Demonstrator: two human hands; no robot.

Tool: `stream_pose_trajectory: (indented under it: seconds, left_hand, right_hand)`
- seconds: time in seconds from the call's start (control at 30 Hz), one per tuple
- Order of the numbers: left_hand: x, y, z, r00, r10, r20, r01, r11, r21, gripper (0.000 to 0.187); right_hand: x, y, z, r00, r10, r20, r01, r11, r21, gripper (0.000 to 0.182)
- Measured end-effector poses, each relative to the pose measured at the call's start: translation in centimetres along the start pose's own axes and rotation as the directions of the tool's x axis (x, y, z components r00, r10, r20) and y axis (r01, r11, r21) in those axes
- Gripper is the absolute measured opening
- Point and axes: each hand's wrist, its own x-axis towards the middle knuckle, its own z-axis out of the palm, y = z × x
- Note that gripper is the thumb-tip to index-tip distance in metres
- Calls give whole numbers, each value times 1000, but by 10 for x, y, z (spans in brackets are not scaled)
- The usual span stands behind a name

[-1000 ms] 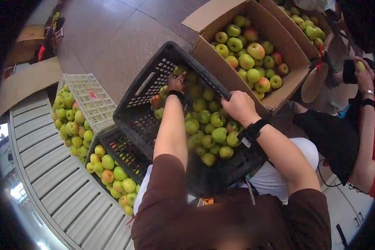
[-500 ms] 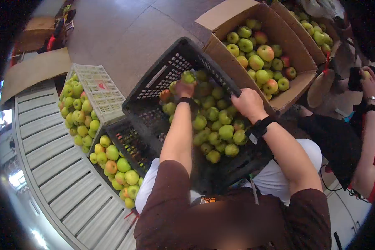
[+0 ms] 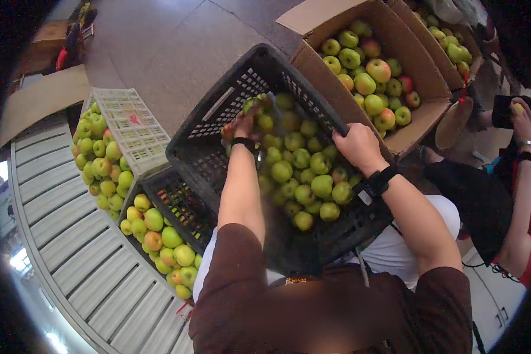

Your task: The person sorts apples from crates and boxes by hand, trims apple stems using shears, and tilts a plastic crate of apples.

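Observation:
A black plastic crate [image 3: 259, 62], tilted in front of me, holds several green apples [image 3: 321, 185], some with red patches. Curled over its right rim, my right hand [image 3: 359, 147] is closed on the edge. Inside the crate at the upper left, my left hand [image 3: 240, 125] is among the apples, blurred, with its fingers mostly hidden. Apples near that hand are smeared by motion. A black band is on each wrist.
Cardboard boxes [image 3: 321, 85] of apples stand at the upper right. On the left are a white crate [image 3: 137, 127], a lower black crate [image 3: 180, 197], piled apples [image 3: 103, 159] and a roller conveyor [image 3: 59, 218]. Another person's arm [image 3: 516, 224] is at the right.
My left hand has moved left within the crate. Apples near it have shifted. My right hand still grips the rim, and the view has moved slightly.

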Motion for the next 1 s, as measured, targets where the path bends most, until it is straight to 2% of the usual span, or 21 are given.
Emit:
stream_pose_trajectory:
  seconds: [0.03, 0.07, 0.1, 0.13, 0.2, 0.27, 0.33, 0.43, 0.5, 0.53, 0.57, 0.63, 0.73, 0.83, 0.87, 1.0]
  left_hand:
    - [-20, 18, -19, 995, 92, -39, -90, 995, 47, 97]
    - [20, -18, 23, 997, 75, -3, -61, 786, -615, 92]
    - [26, -18, 26, 998, 58, 33, 21, 200, -980, 87]
    - [30, -18, 30, 984, -73, 160, 165, 62, -984, 83]
    - [21, -3, 16, 948, -245, 204, 219, 32, -975, 73]
    - [-21, 32, -21, 944, -331, 4, 105, 286, -952, 66]
    - [-66, 58, -42, 909, -369, -193, 32, 524, -851, 61]
    - [-49, 32, -14, 953, -227, -199, -5, 648, -762, 69]
    - [-57, 33, -19, 981, 53, -187, -158, 778, -608, 80]
    - [-95, 61, -37, 947, 114, -300, -179, 963, -200, 71]
    - [-114, 71, -37, 931, 279, -237, -304, 950, -77, 70]
    - [-143, 86, -35, 829, 558, -47, -548, 826, 131, 68]
    - [-183, 111, -30, 731, 602, 322, -683, 636, 360, 68]
    - [-189, 106, -7, 685, 581, 439, -727, 581, 365, 72]
    - [-191, 105, 1, 666, 616, 421, -742, 489, 459, 76]
    - [-187, 101, 9, 593, 683, 426, -805, 498, 323, 82]
  right_hand:
    - [0, 1, 1, 1000, -12, -2, 12, 1000, -3, 37]
    - [1, 2, 2, 1000, -24, -5, 24, 1000, -4, 37]
    - [1, 3, 2, 999, -35, -10, 35, 999, -4, 38]
    - [1, 2, 1, 999, -35, -6, 35, 999, -13, 38]
    - [0, 1, -1, 999, -34, -2, 34, 999, -31, 39]
    - [0, 0, -2, 999, -37, -5, 37, 999, -34, 40]
    - [2, 5, 1, 998, -57, -10, 56, 998, -42, 40]
    - [1, 5, 0, 999, -36, -5, 36, 999, -17, 40]
    - [0, 4, -1, 998, -58, -18, 58, 998, -35, 38]
    - [-1, 3, -3, 999, -50, -17, 49, 998, -31, 37]
    - [-2, 2, -5, 999, -40, -15, 39, 999, -27, 36]
    - [-4, 1, -6, 999, -38, -19, 37, 999, -28, 34]
    - [-5, 2, -6, 999, -30, -36, 29, 999, -23, 32]
    - [-5, 2, -4, 998, -41, -45, 40, 999, -26, 32]
    - [-5, 3, -5, 998, -46, -47, 45, 999, -31, 32]
    - [-4, 3, -5, 998, -48, -36, 47, 998, -36, 32]
